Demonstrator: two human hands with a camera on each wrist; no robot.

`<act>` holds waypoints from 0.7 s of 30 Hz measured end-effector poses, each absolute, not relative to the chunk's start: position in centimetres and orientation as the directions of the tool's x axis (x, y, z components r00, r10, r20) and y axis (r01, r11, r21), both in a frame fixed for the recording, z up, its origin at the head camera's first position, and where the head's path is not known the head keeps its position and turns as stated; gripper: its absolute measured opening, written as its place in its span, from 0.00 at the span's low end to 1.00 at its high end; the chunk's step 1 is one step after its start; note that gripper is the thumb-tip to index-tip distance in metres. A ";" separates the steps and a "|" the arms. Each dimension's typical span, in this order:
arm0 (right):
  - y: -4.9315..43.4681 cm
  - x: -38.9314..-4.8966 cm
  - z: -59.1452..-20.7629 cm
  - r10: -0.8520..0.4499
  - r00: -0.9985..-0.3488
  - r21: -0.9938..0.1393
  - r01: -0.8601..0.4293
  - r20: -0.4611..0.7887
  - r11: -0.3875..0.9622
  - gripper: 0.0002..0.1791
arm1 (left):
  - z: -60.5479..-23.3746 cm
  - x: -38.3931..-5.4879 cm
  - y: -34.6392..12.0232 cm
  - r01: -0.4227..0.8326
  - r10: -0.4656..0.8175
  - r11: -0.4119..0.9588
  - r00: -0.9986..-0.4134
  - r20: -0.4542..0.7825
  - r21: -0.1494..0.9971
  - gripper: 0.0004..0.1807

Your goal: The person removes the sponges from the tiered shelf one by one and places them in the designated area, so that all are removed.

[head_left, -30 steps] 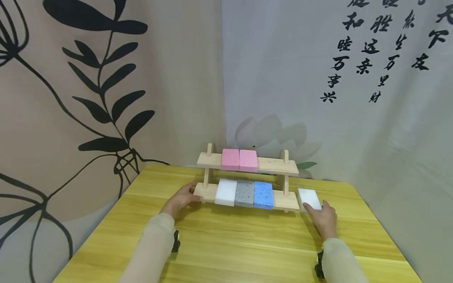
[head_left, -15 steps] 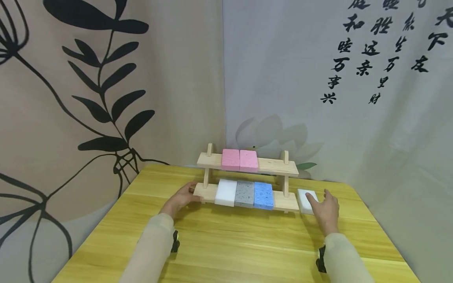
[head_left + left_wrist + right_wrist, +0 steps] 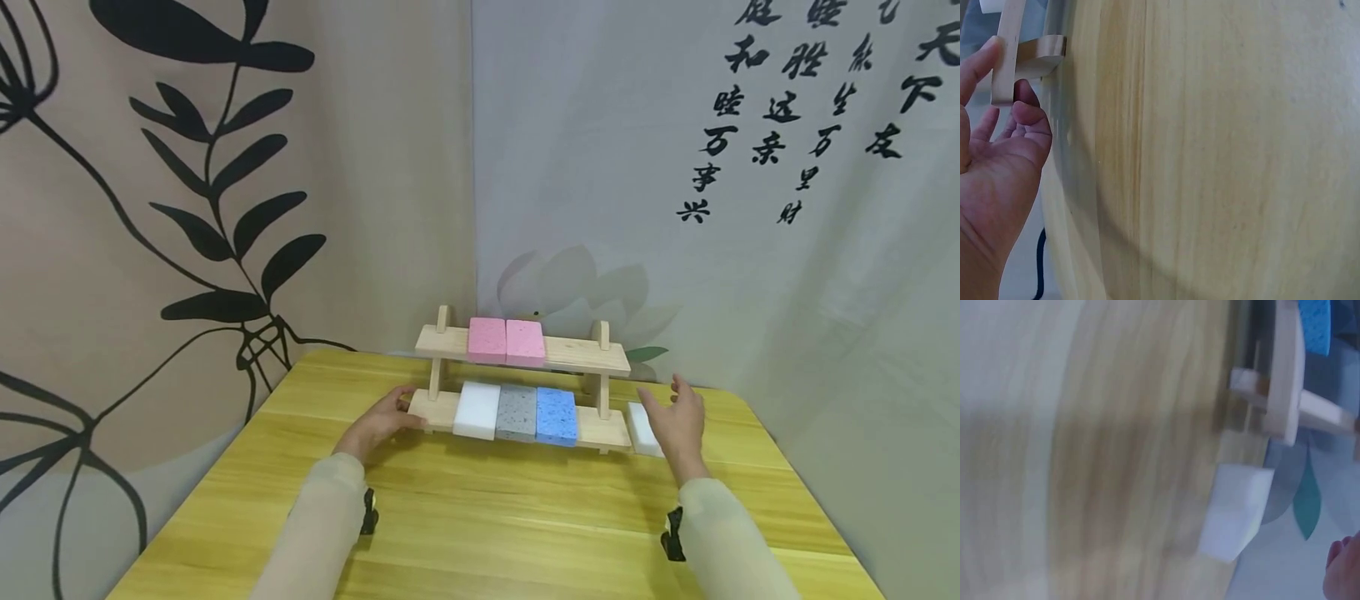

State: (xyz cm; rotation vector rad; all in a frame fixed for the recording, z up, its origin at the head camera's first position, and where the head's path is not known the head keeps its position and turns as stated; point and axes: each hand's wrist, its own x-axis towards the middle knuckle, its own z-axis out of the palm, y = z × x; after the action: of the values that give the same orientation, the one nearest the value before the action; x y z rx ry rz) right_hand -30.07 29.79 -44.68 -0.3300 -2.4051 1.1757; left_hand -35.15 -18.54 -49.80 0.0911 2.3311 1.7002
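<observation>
A two-tier wooden rack stands at the back of the table. My left hand grips the left end of its lower board; in the left wrist view the thumb and fingers lie on either side of the board end. That board bears a white sponge block, a grey one and a blue one. Two pink blocks sit side by side on the upper board. Right of the rack, a second white block lies on the table. My right hand, fingers spread, hovers over it and partly hides it, holding nothing.
The yellow wood-grain table has its back edge just behind the rack. Printed cloth walls close off the back and both sides. A dark cord hangs beyond the table edge in the left wrist view.
My right hand has let go of the white block on the table, risen and shifted slightly left over it. The left hand keeps its grip on the board.
</observation>
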 end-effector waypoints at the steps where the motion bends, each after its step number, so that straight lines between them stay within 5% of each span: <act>1: 29.5 -30.2 -44.5 0.392 -0.873 -0.795 0.009 0.289 0.606 0.47 | -49.8 -35.2 -18.6 -0.099 0.196 0.313 -0.966 -0.167 0.945 0.49; 21: 21.3 -32.1 -42.2 0.306 -0.892 -0.848 -0.140 0.332 0.511 0.47 | -50.2 -35.3 -18.5 -0.089 0.182 0.308 -0.972 -0.150 0.947 0.47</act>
State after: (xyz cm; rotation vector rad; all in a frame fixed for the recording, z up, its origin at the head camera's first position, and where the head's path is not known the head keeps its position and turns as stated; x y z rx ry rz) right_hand -32.05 21.35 -42.15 -0.1364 -2.3119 1.3562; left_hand -35.28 -18.46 -50.25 0.0850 2.3453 1.7220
